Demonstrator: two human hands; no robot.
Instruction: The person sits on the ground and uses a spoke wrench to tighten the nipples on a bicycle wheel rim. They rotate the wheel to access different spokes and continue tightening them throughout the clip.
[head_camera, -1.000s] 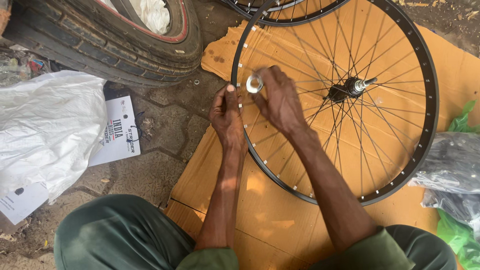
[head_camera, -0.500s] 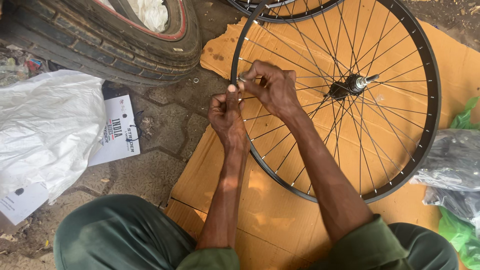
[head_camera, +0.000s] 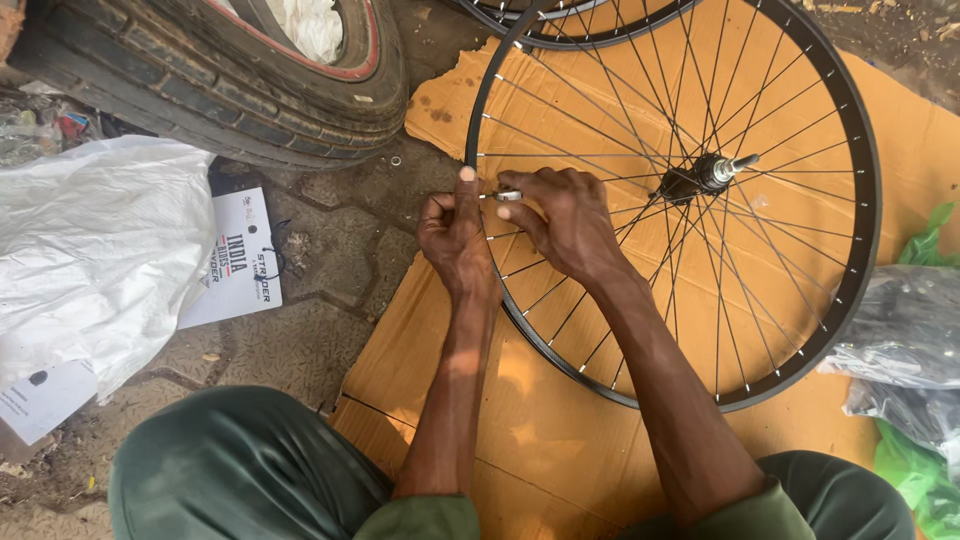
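Note:
A black bicycle wheel rim (head_camera: 860, 180) with thin steel spokes and a centre hub (head_camera: 705, 175) lies flat on brown cardboard (head_camera: 560, 440). My left hand (head_camera: 455, 235) grips the rim's left edge, thumb up against it. My right hand (head_camera: 565, 220) sits just inside the rim and pinches a small silver spoke tool (head_camera: 507, 196) on a spoke end near the rim. The two hands touch each other.
A large black tyre (head_camera: 200, 90) lies at the top left. A white plastic sack (head_camera: 90, 260) and printed cards (head_camera: 240, 260) lie on the paved ground at left. A second wheel (head_camera: 580, 25) shows at the top. Grey and green plastic bags (head_camera: 910, 340) sit at right.
The round silver tool was held flat near the rim a second ago. It has turned edge-on and both hands have closed in together on the rim's left side.

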